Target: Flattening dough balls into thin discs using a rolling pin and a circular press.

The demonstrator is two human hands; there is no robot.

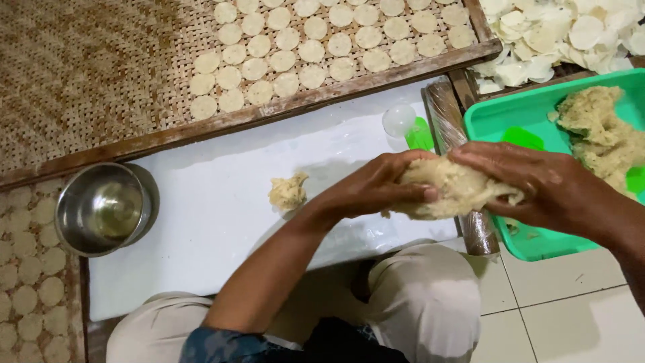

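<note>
Dough [451, 189] sits squeezed between both hands, left [376, 185] and right [531, 181], fingers wrapped around it; many discs [316, 47] already made (more dough waits in the tub [497, 114]).

I sit on a tiled floor [578, 316] in a small home food workshop: woven bamboo drying trays [101, 81] of flat round dough discs [316, 47], a white work board [222, 202] across my knees, a green plastic tub [517, 121] of dough.
</note>
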